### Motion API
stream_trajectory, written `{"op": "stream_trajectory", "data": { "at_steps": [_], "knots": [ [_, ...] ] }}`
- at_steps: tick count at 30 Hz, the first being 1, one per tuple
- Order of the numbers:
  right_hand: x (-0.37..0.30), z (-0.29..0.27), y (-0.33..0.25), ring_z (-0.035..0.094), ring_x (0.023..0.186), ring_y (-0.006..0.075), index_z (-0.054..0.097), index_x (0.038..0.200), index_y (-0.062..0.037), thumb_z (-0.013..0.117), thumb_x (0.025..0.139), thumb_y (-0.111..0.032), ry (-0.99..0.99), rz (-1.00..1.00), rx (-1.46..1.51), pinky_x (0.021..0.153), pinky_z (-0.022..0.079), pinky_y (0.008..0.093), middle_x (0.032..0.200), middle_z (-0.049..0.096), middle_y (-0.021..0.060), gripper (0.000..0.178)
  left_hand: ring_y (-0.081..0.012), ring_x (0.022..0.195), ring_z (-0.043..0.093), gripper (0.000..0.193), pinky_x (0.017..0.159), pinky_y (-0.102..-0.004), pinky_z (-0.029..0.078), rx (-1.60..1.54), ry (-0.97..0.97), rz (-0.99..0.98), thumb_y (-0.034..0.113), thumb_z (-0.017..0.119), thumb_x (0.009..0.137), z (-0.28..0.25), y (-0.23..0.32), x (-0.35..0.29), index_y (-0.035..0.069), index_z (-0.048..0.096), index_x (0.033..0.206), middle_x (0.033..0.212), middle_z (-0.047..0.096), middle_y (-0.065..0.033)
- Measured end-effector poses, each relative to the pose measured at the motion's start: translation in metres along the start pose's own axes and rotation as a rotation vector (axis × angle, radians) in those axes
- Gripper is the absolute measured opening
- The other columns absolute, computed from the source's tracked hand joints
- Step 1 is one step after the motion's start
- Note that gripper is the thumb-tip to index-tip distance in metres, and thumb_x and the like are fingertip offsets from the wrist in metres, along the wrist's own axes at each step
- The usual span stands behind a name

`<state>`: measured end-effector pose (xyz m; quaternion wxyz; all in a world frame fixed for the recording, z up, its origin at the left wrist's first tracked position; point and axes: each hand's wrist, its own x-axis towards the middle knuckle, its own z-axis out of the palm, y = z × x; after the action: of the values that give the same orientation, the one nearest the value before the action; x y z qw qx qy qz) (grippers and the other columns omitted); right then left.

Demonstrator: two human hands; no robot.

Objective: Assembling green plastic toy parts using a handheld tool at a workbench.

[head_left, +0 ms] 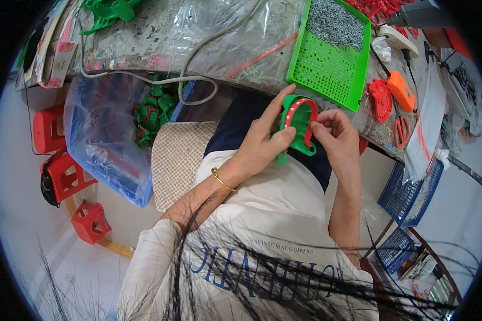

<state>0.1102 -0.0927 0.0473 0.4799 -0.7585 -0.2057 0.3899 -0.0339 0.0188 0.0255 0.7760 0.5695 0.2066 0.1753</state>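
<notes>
Over my lap, at the table's near edge, my left hand (260, 140) grips a green plastic toy jaw (302, 127) from its left side, thumb pressed on it. A red U-shaped gum strip (313, 113) with small white teeth runs along the inside of the jaw. At the jaw's right side, the thumb and fingers of my right hand (338, 135) pinch the strip near its end. Just beyond my hands lies a bright green perforated tray (326, 72), with a heap of small silver screws (334, 24) at its far end.
Right of the tray lie a red plastic part (380, 100), an orange-handled tool (400, 91), red-handled scissors (401, 131) and a power strip (397, 41). A grey cable (198, 51) crosses the table. At left, a plastic-lined blue bin (104, 136) holds green-and-red parts (154, 109) near red stools (91, 222).
</notes>
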Motion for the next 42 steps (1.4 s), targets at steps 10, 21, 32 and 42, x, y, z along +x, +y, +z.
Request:
{"op": "stream_trajectory", "data": {
  "at_steps": [10,21,32,42],
  "knots": [
    [-0.006,-0.013,-0.015,0.055,0.074,0.0067,0.053,0.103,-0.0017,0.065,0.080,-0.001,-0.118,0.019,0.211,0.068,0.046,0.0189,0.088,0.057,0.0022,0.026,-0.0268,0.121,0.047,0.079,0.101,-0.0431,0.039,-0.929,-0.089,-0.307,0.038,0.059,0.077,0.003,-0.011,0.004,0.012,0.026,0.144,0.136,0.042,-0.0164],
    [-0.017,-0.018,-0.025,0.054,0.089,0.0098,0.046,0.120,-0.0033,0.065,0.078,-0.006,-0.248,0.014,0.370,0.079,0.045,0.0233,0.099,0.055,0.0037,0.046,-0.0392,0.117,0.048,0.079,0.093,-0.0579,0.042,-1.295,-0.204,-0.427,0.031,0.069,0.072,0.013,-0.002,0.005,0.024,0.032,0.141,0.137,0.039,-0.0230],
    [-0.018,-0.033,-0.012,0.051,0.083,0.0065,0.047,0.118,-0.0042,0.066,0.076,-0.003,-0.269,0.016,0.337,0.075,0.043,0.0208,0.099,0.053,0.0018,0.046,-0.0388,0.110,0.053,0.081,0.093,-0.0563,0.043,-1.184,-0.161,-0.462,0.032,0.070,0.068,0.027,-0.007,-0.004,0.028,0.033,0.140,0.137,0.042,-0.0123],
    [-0.017,-0.046,-0.008,0.054,0.083,0.0072,0.046,0.116,-0.0027,0.068,0.077,-0.001,-0.436,0.040,0.309,0.073,0.046,0.0213,0.102,0.055,0.0026,0.044,-0.0389,0.109,0.054,0.077,0.093,-0.0551,0.043,-1.100,-0.374,-0.507,0.032,0.066,0.070,0.025,-0.013,-0.005,0.026,0.031,0.138,0.130,0.047,-0.0159]
  ]
}}
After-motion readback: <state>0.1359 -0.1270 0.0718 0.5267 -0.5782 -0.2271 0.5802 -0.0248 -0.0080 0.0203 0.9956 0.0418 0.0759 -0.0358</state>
